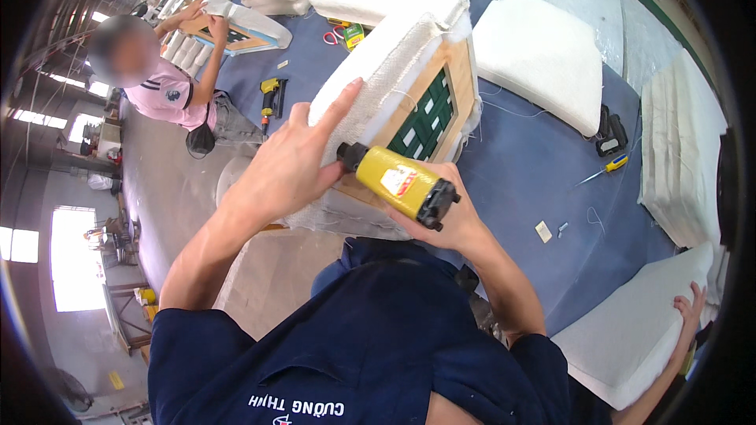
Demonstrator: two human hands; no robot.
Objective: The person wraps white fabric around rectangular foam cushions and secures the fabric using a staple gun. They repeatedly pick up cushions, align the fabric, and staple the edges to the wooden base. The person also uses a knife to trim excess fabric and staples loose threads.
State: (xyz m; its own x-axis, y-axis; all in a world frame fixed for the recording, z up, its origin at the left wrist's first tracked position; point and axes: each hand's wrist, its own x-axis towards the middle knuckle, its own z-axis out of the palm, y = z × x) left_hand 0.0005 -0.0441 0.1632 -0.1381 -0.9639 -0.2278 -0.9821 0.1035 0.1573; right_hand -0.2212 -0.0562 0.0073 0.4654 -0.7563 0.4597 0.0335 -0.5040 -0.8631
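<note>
A white-covered seat cushion [387,69] stands tilted on the table in front of me, its wooden frame [459,71] and green webbing [425,122] facing right. My left hand [276,164] grips its near left edge, index finger stretched along the fabric and thumb by the frame. In my right hand [455,216] is a yellow staple gun [400,182], its black nose against the cushion's edge close to my left thumb. The staple gun's handle and most of my right fingers are hidden.
The blue-covered table [512,181] carries another staple gun [272,98], red-handled scissors [334,35], a screwdriver [602,169] and a white cushion [539,59]. Stacked cushions [677,142] stand right. A co-worker [169,94] handles a cushion at left; another person's hand [691,304] touches one at lower right.
</note>
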